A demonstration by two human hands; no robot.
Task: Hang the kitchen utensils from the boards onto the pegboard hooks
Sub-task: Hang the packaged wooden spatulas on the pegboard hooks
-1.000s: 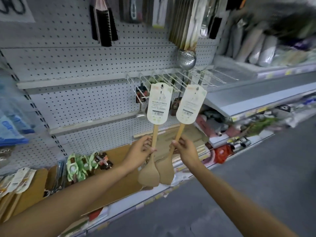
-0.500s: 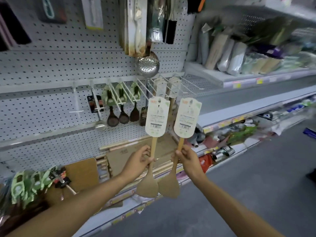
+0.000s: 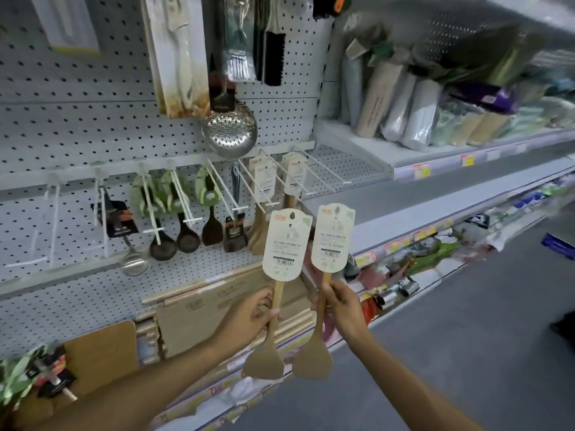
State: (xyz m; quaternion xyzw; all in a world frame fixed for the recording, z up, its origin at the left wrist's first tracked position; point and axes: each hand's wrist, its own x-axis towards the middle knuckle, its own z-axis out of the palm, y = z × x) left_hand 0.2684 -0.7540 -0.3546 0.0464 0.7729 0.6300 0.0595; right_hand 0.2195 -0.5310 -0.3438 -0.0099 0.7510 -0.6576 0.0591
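Note:
My left hand (image 3: 249,315) grips the handle of a wooden spatula (image 3: 264,362) whose white card label (image 3: 284,244) points up and whose blade hangs down. Beside it, my right hand (image 3: 340,309) grips a second wooden spatula (image 3: 312,363) with its own card label (image 3: 333,236). Both are held upright, side by side, in front of the pegboard (image 3: 77,135). Long white hooks (image 3: 264,178) stick out just above the labels; two of them carry similar carded wooden spatulas (image 3: 294,172).
Dark ladles and turners (image 3: 188,239) hang on hooks to the left, a steel skimmer (image 3: 230,132) above them. Wooden boards (image 3: 199,318) lean on the lower shelf, with more utensils (image 3: 46,371) at bottom left. A shelf of wrapped goods (image 3: 404,107) juts out on the right; the grey floor (image 3: 466,353) lies below.
The view has swung right and closer to the hooks. Both hands keep their grip on the spatulas, which now stand just below the hooks bearing the same spatulas.

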